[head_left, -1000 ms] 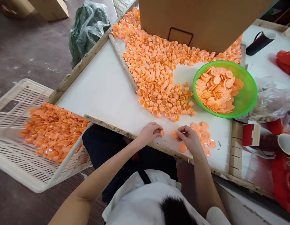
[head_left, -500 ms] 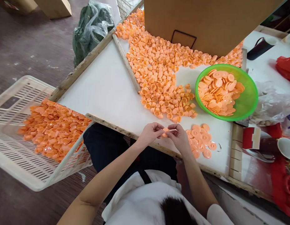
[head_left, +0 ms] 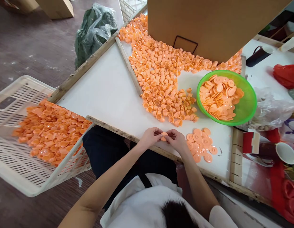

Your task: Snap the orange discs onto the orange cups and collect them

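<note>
Close to the table's front edge, my left hand [head_left: 151, 136] and my right hand [head_left: 176, 139] meet with fingers pinched. Between them they grip a small orange plastic disc [head_left: 164, 136] from both sides; whether a cup is joined under it is hidden. Just right of my right hand lies a loose group of flat orange discs [head_left: 201, 142] on the white tabletop. Beyond my hands spreads a large heap of small orange cups [head_left: 161, 82]. A green bowl [head_left: 250, 104] at the right holds many more orange discs [head_left: 218, 95].
Left of my legs, a white plastic crate [head_left: 25, 183] holds many orange pieces [head_left: 54, 129]. A tall cardboard box [head_left: 208, 28] stands at the back among the cups. Wooden strips [head_left: 113, 129] edge the table. Mugs [head_left: 286, 153] and a red bag [head_left: 287, 76] lie right.
The disc between my fingers now shows its flat face more plainly. My hands stay together at the table edge, and the view has shifted slightly.
</note>
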`<move>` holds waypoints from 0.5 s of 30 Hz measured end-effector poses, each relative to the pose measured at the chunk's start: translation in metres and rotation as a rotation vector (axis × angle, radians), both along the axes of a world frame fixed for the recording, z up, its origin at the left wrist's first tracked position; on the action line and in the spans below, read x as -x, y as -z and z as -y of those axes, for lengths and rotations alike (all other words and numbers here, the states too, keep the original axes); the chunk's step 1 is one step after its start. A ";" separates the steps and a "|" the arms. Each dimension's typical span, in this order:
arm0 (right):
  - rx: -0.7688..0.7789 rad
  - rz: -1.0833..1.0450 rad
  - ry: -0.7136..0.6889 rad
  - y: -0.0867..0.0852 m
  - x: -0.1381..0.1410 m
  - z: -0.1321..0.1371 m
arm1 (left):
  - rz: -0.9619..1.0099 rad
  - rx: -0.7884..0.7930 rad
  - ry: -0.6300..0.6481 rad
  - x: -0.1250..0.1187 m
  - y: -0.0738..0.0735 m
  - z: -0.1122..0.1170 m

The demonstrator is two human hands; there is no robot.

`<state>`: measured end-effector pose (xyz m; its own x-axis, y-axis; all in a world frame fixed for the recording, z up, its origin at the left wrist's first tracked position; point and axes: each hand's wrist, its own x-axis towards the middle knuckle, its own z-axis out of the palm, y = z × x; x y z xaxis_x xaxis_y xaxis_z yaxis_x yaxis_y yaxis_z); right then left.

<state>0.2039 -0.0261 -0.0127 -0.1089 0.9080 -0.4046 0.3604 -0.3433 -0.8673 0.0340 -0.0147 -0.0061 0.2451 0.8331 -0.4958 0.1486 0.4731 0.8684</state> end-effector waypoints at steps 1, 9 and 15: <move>-0.005 0.014 -0.009 0.000 0.000 -0.001 | 0.004 0.001 0.006 0.001 -0.001 0.000; 0.033 0.088 -0.016 -0.006 0.003 -0.006 | -0.026 -0.003 0.028 0.002 -0.002 -0.001; 0.049 0.023 -0.066 -0.009 0.000 -0.004 | -0.074 -0.031 0.066 0.003 -0.004 0.000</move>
<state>0.2036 -0.0219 -0.0032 -0.1582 0.8783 -0.4511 0.4033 -0.3596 -0.8415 0.0311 -0.0145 -0.0025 0.2638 0.8315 -0.4889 0.2426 0.4334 0.8679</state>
